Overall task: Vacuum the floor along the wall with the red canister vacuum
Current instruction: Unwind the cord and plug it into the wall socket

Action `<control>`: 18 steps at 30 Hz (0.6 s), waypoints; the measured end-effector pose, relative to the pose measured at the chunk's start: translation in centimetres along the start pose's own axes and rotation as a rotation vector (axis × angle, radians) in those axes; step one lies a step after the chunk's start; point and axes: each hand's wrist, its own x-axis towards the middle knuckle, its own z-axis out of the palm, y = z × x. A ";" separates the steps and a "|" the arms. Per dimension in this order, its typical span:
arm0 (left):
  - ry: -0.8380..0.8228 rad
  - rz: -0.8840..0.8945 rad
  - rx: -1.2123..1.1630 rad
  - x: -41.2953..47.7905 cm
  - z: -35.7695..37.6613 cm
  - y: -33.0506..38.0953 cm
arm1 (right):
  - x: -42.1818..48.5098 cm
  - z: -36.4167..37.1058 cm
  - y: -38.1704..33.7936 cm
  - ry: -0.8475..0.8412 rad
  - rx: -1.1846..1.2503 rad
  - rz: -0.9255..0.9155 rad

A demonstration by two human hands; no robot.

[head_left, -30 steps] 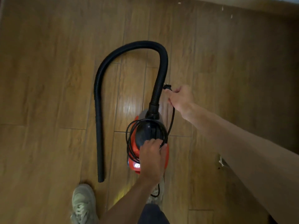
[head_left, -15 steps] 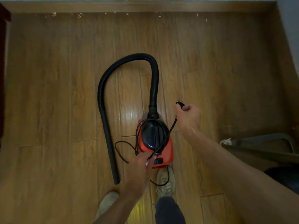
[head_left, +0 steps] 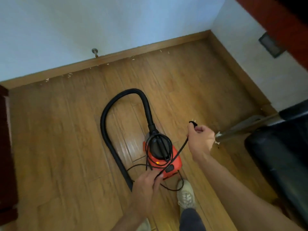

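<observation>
The red canister vacuum with a black top stands on the wooden floor in front of my feet. Its black hose arches away from the canister and comes back down on the left, its open end lying near my left hand. My right hand grips the plug end of the black power cord, held up to the right of the canister. My left hand pinches the same cord just in front of the canister, and the cord runs taut between both hands. More cord is coiled around the black top.
A white wall with a wooden baseboard runs across the far side, with small pale crumbs along it and a metal doorstop. A black chair with metal legs stands at the right. Dark red furniture borders the left.
My head has tilted up, bringing the wall and corner into view. Both hands have drawn the cord further off the canister, and my right hand has lifted the plug to the right.
</observation>
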 end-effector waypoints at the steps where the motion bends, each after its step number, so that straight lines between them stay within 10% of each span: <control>1: 0.000 0.028 0.015 -0.3 -0.8 1.1 | -0.7 -1.3 -0.5 0.021 0.018 0.006; 18: -0.142 0.451 0.139 -3.5 -3.9 23.4 | -7.0 -29.1 -7.9 0.372 0.363 -0.010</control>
